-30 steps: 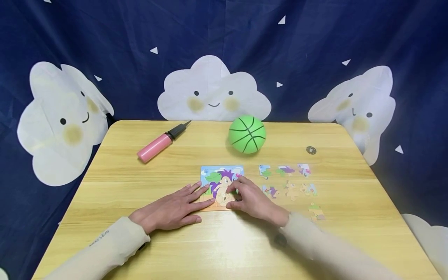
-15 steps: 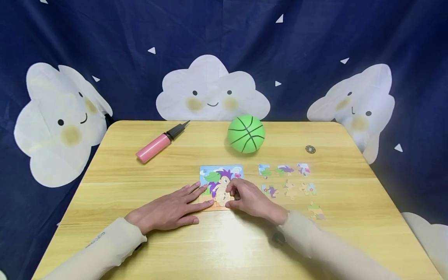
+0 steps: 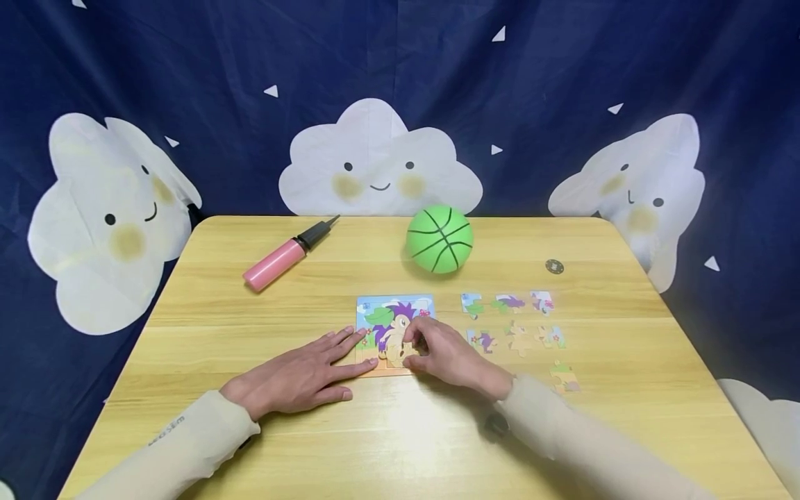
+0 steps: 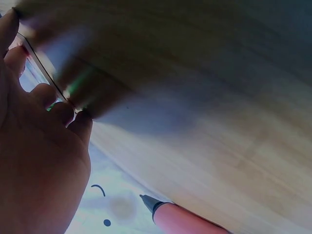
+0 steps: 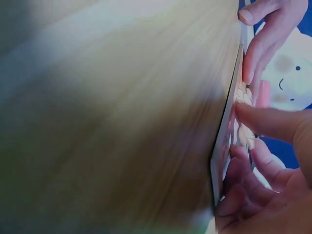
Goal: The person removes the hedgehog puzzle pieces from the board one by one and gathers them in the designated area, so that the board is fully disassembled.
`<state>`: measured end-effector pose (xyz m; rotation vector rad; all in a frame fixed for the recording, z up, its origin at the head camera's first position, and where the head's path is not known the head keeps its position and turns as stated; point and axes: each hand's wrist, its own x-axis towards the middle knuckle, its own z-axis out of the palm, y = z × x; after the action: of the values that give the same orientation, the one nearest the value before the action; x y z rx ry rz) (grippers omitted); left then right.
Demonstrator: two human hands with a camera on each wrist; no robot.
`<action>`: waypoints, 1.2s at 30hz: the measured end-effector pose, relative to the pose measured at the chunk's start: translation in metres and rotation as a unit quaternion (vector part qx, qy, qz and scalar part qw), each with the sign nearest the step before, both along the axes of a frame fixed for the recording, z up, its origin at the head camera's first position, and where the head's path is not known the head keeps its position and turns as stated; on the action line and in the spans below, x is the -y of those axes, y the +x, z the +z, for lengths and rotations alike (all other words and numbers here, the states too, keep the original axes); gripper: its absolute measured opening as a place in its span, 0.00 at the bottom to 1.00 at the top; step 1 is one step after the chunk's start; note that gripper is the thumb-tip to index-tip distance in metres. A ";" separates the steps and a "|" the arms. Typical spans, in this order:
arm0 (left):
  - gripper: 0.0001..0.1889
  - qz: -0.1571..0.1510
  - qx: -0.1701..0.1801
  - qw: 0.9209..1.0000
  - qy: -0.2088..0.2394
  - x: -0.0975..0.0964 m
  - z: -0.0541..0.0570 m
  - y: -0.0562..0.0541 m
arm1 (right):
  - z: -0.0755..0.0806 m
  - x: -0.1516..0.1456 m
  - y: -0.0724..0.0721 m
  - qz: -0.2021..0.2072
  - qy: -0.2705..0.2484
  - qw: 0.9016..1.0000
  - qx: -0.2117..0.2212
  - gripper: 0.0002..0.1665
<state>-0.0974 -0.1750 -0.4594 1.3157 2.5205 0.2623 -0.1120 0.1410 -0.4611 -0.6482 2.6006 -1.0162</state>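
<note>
A jigsaw board (image 3: pixel 375 301) with a purple-spined hedgehog picture lies flat on the table. My left hand (image 3: pixel 290 371) rests palm down with spread fingers, its fingertips on the board's left part; the left wrist view shows those fingertips over the board's edge. My right hand (image 3: pixel 450 353) is bent over the board's lower right, thumb and index finger pinching a tan puzzle piece (image 5: pixel 249 138). In the head view this hand covers part of the picture. Several loose puzzle pieces (image 3: pixel 520 340) lie in rows to the right of the board.
A green ball (image 3: pixel 440 239) with black lines sits behind the board. To the back left lies a pink hand pump (image 3: pixel 275 264) with a black nozzle. A small dark disc (image 3: pixel 554 267) is at the back right. A blue curtain (image 3: pixel 537 69) hangs behind the table.
Under my right fingers, the tan piece has turned and settled lower in the picture. My left hand has slid slightly left on the board. The loose pieces have stayed put.
</note>
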 end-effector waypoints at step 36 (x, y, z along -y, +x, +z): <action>0.30 -0.003 0.002 1.000 0.017 0.000 0.000 0.000 | 0.014 -0.191 0.038 -0.142 -0.092 0.982 0.085 0.11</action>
<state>-0.0973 -0.1745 -0.4596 1.3331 2.5198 0.3075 -0.0739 0.3319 -0.4466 -0.2175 2.5124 -1.3458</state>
